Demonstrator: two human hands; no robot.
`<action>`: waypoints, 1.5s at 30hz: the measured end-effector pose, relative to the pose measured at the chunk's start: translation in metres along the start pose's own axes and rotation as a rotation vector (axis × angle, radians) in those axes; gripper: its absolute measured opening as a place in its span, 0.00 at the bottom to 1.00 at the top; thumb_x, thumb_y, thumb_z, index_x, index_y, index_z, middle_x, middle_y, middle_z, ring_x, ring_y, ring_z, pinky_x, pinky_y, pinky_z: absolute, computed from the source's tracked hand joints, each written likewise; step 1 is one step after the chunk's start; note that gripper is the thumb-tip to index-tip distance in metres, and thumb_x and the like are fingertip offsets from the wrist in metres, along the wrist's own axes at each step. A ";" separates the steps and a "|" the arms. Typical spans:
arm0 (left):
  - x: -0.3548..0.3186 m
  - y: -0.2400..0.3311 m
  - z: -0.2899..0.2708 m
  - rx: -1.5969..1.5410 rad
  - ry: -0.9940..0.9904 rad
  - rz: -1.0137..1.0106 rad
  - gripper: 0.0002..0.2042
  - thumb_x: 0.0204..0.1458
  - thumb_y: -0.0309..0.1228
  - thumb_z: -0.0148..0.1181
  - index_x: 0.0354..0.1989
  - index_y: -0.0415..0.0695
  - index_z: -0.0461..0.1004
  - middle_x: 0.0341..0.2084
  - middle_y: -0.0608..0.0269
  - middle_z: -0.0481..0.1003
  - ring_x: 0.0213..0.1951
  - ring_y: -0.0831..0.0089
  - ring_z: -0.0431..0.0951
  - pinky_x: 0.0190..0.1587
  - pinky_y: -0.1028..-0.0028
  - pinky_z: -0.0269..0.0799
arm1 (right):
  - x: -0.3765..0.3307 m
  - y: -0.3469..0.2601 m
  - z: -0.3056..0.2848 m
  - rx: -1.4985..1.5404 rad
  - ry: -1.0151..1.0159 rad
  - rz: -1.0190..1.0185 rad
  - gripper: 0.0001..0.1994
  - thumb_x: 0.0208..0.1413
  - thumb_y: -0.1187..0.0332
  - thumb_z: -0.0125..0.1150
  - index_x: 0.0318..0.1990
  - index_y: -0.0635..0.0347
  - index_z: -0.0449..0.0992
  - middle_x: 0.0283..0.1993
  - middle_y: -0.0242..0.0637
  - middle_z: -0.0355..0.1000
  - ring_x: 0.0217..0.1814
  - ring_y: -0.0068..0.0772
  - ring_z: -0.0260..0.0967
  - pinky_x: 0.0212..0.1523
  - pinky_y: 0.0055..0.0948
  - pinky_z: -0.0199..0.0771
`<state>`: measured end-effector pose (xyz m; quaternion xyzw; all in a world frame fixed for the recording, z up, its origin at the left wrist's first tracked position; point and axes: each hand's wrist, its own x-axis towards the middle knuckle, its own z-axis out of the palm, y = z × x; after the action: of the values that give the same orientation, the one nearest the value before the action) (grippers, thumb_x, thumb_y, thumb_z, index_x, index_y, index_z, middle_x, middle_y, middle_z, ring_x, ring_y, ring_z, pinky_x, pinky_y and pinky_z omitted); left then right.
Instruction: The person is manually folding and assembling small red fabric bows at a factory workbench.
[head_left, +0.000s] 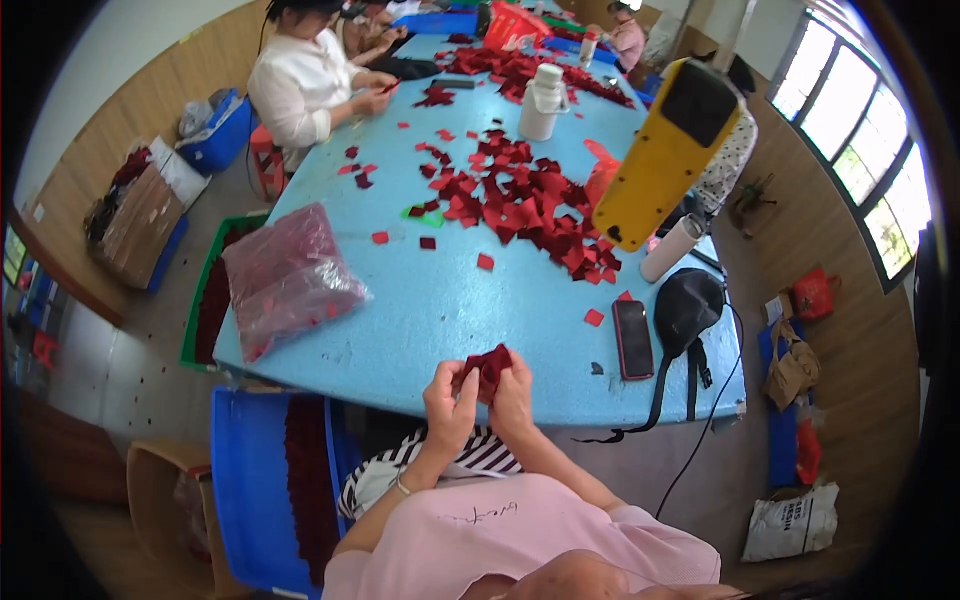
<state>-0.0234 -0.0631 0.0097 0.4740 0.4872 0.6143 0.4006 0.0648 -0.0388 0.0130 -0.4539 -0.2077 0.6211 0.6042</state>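
Both my hands meet just over the near edge of the blue table [400,340]. Between them is a small dark red piece of cloth [488,366], bunched and folded. My left hand [452,405] closes on its left side, with thumb and fingers pressed against it. On the other side my right hand [513,397] grips it the same way. The fingers partly hide the cloth. Farther up the table lies a loose heap of red square pieces [530,200], with single ones scattered around it. A clear plastic bag [290,275] of red pieces rests on the left.
Right side: a phone [632,340], a black cap [688,310], a pink-white bottle [672,248] and a hanging yellow device [668,155]. A white jug [541,105] stands beyond. A blue bin [250,480] with dark red cloth sits lower left. A co-worker in white [305,85] works far left.
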 end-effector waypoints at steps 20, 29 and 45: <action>0.069 -0.119 -0.082 -0.393 -0.255 -0.126 0.10 0.57 0.18 0.50 0.47 0.33 0.64 0.35 0.58 0.73 0.36 0.77 0.76 0.41 0.75 0.76 | 0.092 0.120 0.020 0.066 -0.071 0.029 0.07 0.64 0.68 0.46 0.35 0.58 0.70 0.26 0.28 0.69 0.20 0.14 0.60 0.15 0.17 0.54; 0.018 -0.124 -0.205 -0.167 -0.133 -0.011 0.12 0.52 0.19 0.52 0.46 0.34 0.68 0.38 0.59 0.75 0.41 0.75 0.76 0.45 0.73 0.74 | 0.021 0.219 0.079 0.008 0.042 0.008 0.13 0.61 0.72 0.41 0.49 0.64 0.70 0.35 0.34 0.72 0.32 0.23 0.71 0.27 0.21 0.73; -0.189 -0.068 -0.460 -0.175 -0.038 0.157 0.07 0.51 0.20 0.51 0.38 0.33 0.69 0.30 0.53 0.77 0.33 0.68 0.78 0.37 0.70 0.75 | -0.236 0.388 0.141 -0.182 -0.290 -0.110 0.10 0.58 0.68 0.54 0.42 0.66 0.70 0.36 0.38 0.72 0.35 0.30 0.73 0.34 0.25 0.77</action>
<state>-0.4256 -0.3305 -0.1282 0.4856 0.3854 0.6749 0.4002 -0.3018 -0.2909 -0.1552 -0.4005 -0.3723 0.6248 0.5573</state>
